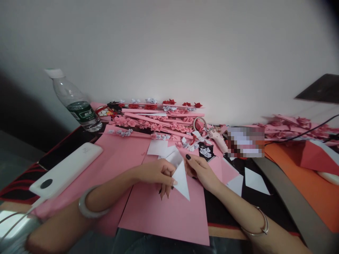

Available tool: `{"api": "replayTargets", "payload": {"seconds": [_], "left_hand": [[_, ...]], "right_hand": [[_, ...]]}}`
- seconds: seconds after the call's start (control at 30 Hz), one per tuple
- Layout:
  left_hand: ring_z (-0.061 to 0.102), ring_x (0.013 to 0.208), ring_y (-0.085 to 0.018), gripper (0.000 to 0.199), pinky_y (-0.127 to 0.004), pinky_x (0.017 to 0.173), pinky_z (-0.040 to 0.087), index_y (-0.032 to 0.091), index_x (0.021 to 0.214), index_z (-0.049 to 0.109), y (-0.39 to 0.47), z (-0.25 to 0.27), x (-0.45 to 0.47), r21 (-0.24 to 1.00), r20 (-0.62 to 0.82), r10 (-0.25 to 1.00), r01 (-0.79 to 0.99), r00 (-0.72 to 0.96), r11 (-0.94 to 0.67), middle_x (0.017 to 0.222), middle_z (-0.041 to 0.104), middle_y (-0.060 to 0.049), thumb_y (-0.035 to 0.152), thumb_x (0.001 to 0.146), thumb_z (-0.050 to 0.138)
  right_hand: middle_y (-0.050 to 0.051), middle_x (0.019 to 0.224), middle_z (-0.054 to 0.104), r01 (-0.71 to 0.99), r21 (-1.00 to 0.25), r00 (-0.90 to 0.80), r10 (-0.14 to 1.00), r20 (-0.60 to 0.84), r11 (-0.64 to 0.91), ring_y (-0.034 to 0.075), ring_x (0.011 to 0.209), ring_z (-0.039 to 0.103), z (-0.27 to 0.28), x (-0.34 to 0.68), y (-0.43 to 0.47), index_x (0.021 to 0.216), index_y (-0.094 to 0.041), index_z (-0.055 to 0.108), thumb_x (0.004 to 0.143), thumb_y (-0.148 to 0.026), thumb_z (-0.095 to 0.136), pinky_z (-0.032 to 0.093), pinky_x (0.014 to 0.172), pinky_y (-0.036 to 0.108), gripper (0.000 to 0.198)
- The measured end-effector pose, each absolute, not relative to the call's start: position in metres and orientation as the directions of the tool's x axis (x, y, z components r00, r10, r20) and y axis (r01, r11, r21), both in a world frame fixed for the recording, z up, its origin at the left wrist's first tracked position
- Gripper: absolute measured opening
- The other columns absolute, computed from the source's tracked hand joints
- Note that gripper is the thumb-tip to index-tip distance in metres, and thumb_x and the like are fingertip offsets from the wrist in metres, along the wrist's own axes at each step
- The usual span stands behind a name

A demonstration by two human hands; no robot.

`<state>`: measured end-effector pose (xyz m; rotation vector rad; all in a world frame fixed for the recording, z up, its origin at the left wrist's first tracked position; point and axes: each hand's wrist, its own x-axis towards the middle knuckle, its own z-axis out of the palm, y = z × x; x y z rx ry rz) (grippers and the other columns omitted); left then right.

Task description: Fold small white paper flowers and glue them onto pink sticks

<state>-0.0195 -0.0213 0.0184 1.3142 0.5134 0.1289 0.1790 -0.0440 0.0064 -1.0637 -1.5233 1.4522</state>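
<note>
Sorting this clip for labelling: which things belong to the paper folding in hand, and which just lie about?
In hand:
left hand
right hand
white folded paper triangle
pink paper sheet underneath

Lying about:
clear plastic water bottle
white power bank
white glue gun
pile of pink paper flower strips

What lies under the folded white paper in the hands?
Under the folded white paper, pinched by the left hand and right hand, lies a pink sheet. What that sheet covers is hidden.

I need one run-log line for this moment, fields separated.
left hand: holds white folded paper | right hand: holds same paper | under: pink sheet
</note>
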Motion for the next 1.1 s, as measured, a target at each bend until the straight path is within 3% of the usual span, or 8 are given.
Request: {"api": "replayTargets", "payload": {"seconds": [0.07,0.13,0.23,0.33,0.67,0.8,0.9,1.1], "left_hand": [[0.058,0.041,-0.010,0.022,-0.018,0.041,0.042,0.013,0.068,0.053,-0.018,0.017,-0.020,0.960,-0.249,0.507,0.142,0.825,0.240,0.054,0.064,-0.001,0.032,0.076,0.059],[0.056,0.038,-0.008,0.022,-0.016,0.038,0.039,0.012,0.069,0.053,-0.014,0.015,-0.020,0.971,-0.202,0.612,0.074,0.764,0.228,0.051,0.061,0.001,0.032,0.078,0.056],[0.053,0.035,-0.007,0.021,-0.015,0.035,0.035,0.013,0.069,0.052,-0.011,0.011,-0.020,0.977,-0.155,0.669,0.012,0.727,0.213,0.048,0.059,0.002,0.031,0.080,0.053],[0.052,0.034,-0.007,0.023,-0.014,0.035,0.034,0.013,0.069,0.051,-0.010,0.009,-0.019,0.982,-0.143,0.679,0.017,0.720,0.189,0.046,0.057,0.002,0.032,0.081,0.053],[0.048,0.031,-0.006,0.024,-0.015,0.035,0.036,0.013,0.066,0.052,-0.011,0.016,-0.023,0.982,-0.176,0.640,0.090,0.748,0.165,0.043,0.055,0.004,0.033,0.072,0.064],[0.047,0.031,-0.006,0.024,-0.016,0.036,0.037,0.013,0.064,0.052,-0.010,0.018,-0.025,0.981,-0.188,0.629,0.119,0.754,0.150,0.043,0.056,0.004,0.032,0.071,0.065],[0.048,0.032,-0.006,0.024,-0.016,0.037,0.037,0.013,0.064,0.051,-0.009,0.021,-0.026,0.981,-0.193,0.633,0.142,0.750,0.131,0.042,0.055,0.004,0.032,0.071,0.064],[0.044,0.037,-0.005,0.026,-0.016,0.040,0.036,0.015,0.064,0.044,-0.008,0.021,-0.026,0.994,-0.100,0.759,0.091,0.644,0.054,0.045,0.046,0.007,0.035,0.078,0.056]], "right_hand": [[-0.002,0.062,0.047,0.127,-0.984,-0.302,0.950,0.082,0.125,0.009,0.050,0.038,0.008,0.179,-0.044,0.093,-0.018,0.053,0.084,-0.039,0.048,0.029,0.046,0.022,0.024],[0.001,0.080,0.054,0.222,-0.947,-0.321,0.935,0.153,0.231,0.011,0.056,0.043,0.010,0.180,-0.046,0.119,-0.023,0.042,0.077,-0.035,0.059,0.035,0.049,0.022,0.047],[0.004,0.095,0.055,0.361,-0.879,-0.379,0.910,0.168,0.312,0.010,0.058,0.045,0.011,0.181,-0.050,0.129,-0.026,0.034,0.072,-0.028,0.065,0.038,0.051,0.023,0.065],[0.004,0.096,0.056,0.392,-0.862,-0.374,0.912,0.171,0.322,0.010,0.058,0.045,0.010,0.181,-0.051,0.127,-0.026,0.040,0.074,-0.025,0.062,0.039,0.052,0.023,0.057],[0.002,0.085,0.060,0.095,-0.989,-0.425,0.903,0.066,0.117,0.010,0.060,0.049,0.009,0.180,-0.046,0.117,-0.023,0.050,0.067,-0.020,0.069,0.042,0.056,0.024,0.054],[0.001,0.077,0.062,0.057,-0.998,-0.397,0.918,0.000,0.024,0.009,0.050,0.048,0.013,0.181,-0.046,0.115,-0.022,0.052,0.075,-0.027,0.062,0.038,0.045,0.021,0.042],[-0.003,0.057,0.056,0.112,-0.993,-0.327,0.945,0.003,0.042,0.008,0.042,0.047,0.014,0.182,-0.044,0.106,-0.018,0.058,0.082,-0.033,0.052,0.035,0.041,0.021,0.029],[-0.003,0.050,0.058,0.061,-0.998,-0.269,0.963,-0.030,-0.014,0.010,0.041,0.052,0.013,0.180,-0.042,0.083,-0.014,0.057,0.076,-0.030,0.058,0.040,0.041,0.021,0.017]]}}
